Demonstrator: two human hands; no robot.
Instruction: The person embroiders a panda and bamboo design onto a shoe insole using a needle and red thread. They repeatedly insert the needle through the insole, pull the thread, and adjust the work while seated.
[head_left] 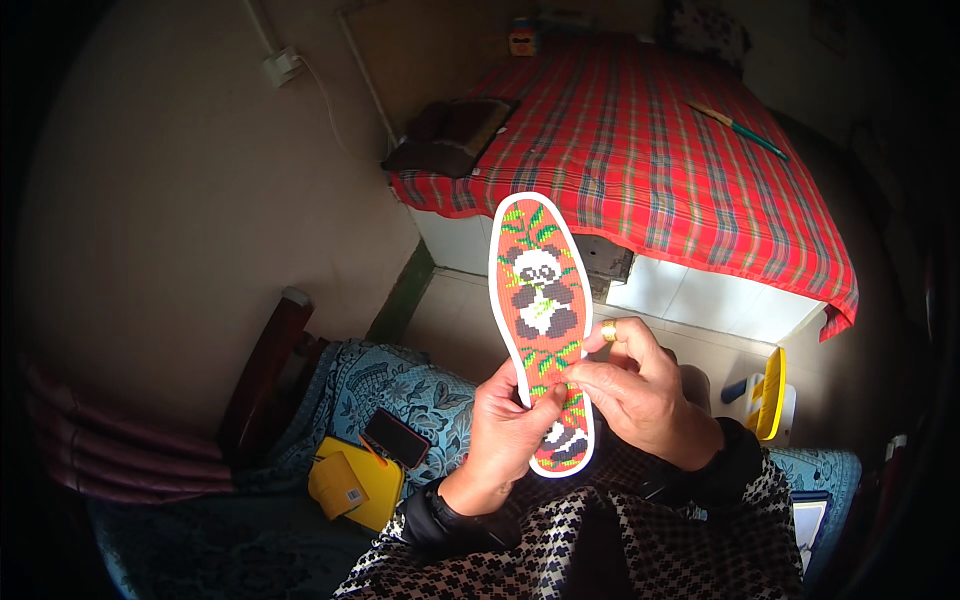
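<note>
An embroidered insole [541, 325] with a white rim stands tilted up before me, its patterned face towards me. Stitched on red are a panda in the middle, green bamboo leaves and part of another panda at the lower end. My left hand [510, 430] grips the lower left edge, thumb across the front and fingers behind. On the right edge, my right hand [640, 390] is closed, its thumb pressed to the face near the leaves. A gold thimble ring [609, 331] circles a finger of this hand. Whether a needle or thread is between the fingertips is too small to tell.
Beyond the insole is a bed with a red plaid cover [620, 130], a green stick [740, 130] lying across it. Left of me, a phone [397, 438] and a yellow booklet [375, 480] rest on blue patterned cloth. A yellow dustpan-like object [768, 395] stands at right.
</note>
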